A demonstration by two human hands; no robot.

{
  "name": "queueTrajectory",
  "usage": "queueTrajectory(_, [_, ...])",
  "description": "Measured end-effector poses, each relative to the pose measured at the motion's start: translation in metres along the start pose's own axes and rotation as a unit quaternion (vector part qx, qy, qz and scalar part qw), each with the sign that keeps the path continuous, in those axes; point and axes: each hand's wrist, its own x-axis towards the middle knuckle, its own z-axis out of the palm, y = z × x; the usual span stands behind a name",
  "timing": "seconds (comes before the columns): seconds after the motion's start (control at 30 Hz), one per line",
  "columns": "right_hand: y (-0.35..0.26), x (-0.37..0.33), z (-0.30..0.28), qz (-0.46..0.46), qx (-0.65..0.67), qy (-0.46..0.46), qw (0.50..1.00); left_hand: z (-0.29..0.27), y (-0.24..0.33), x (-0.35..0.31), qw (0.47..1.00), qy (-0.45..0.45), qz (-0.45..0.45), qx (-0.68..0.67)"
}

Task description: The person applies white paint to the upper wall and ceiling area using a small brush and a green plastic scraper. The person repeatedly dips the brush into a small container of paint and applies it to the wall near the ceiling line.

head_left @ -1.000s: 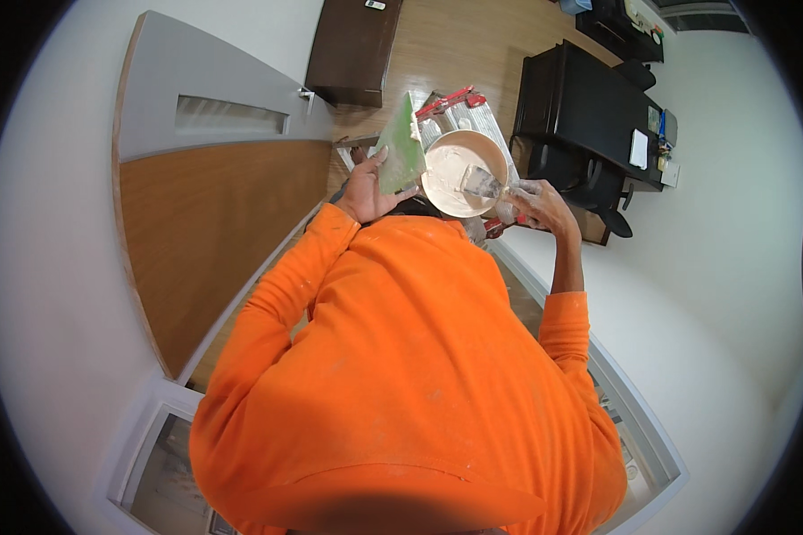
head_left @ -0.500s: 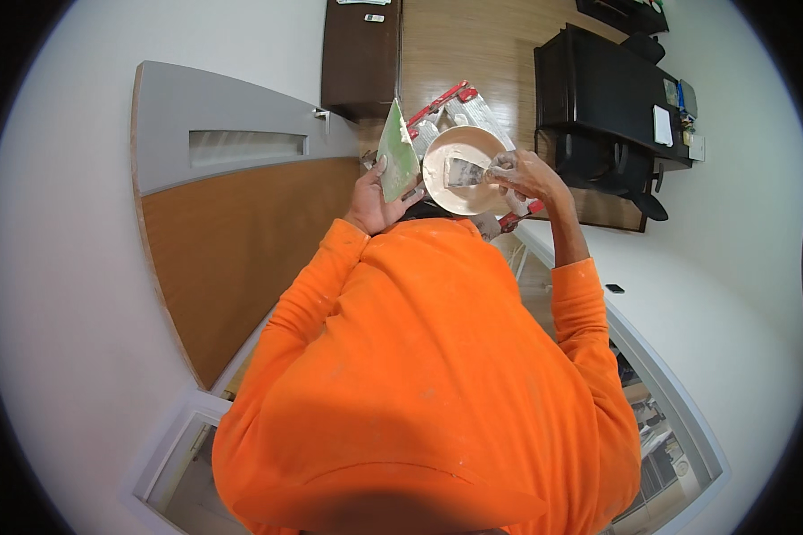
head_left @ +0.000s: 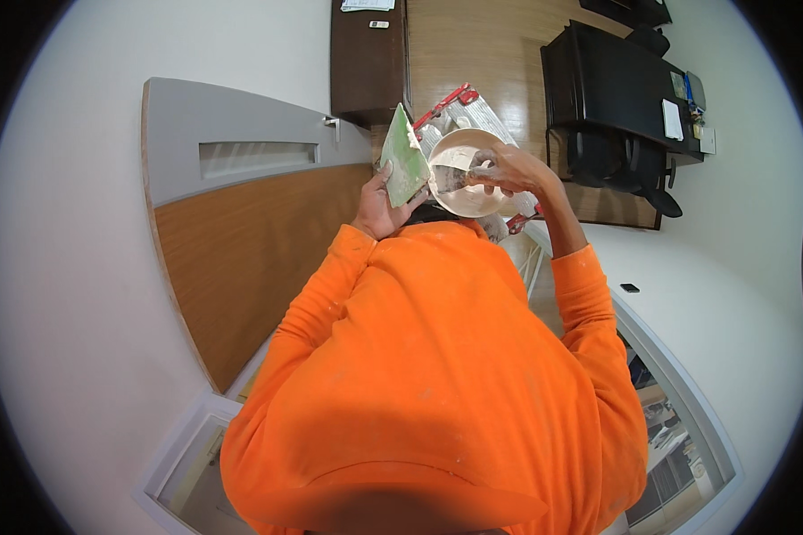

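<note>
My left hand [head_left: 381,203] is wrapped around the lower part of a flat green plastering board [head_left: 403,160], tilted steeply. Pale putty clings to its right edge, and white smears mark its face. Just to the right stands a round cream bucket [head_left: 489,205] with pale putty on its inside. My right hand [head_left: 513,169], dusted with putty, reaches over the bucket from the right and grips a putty knife [head_left: 452,178]. The knife's blade lies over the left part of the bucket, close to the board's edge; the fingers hide its handle.
Under the bucket is a putty-spattered metal ladder top [head_left: 489,116] with red ends. A grey and brown door [head_left: 232,241] stands at the left. Beyond are a dark cabinet [head_left: 366,62] and a black desk [head_left: 616,80] with chairs. A small dark phone-like object [head_left: 630,288] lies at the right.
My right hand has moved left with the putty knife, from the middle of the bucket to its left side by the green board. The whole view has shifted slightly.
</note>
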Motion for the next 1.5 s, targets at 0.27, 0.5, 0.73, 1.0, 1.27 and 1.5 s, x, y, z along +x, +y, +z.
queueTrajectory(0.27, [0.062,-0.017,0.01,-0.101,0.111,0.036,0.988,-0.009,0.008,-0.001,1.0,0.013,0.018,-0.016])
queueTrajectory(0.5, [0.043,-0.08,-0.012,-0.043,0.31,0.105,0.944,0.008,0.047,-0.021,0.994,0.051,0.079,0.047])
queueTrajectory(0.73, [-0.006,-0.07,0.001,-0.226,0.411,0.152,0.87,0.088,0.07,-0.042,0.983,-0.023,0.113,0.143])
queueTrajectory(1.0, [-0.017,-0.067,0.01,-0.235,0.275,0.217,0.907,0.116,0.076,-0.054,0.981,-0.075,0.149,0.094])
queueTrajectory(1.27, [-0.016,-0.051,-0.016,-0.169,0.018,0.259,0.951,0.081,0.081,-0.083,0.953,0.076,0.293,-0.007])
queueTrajectory(1.5, [-0.074,-0.013,-0.041,-0.259,-0.034,0.303,0.917,0.152,0.166,-0.159,0.868,-0.035,0.493,-0.053])
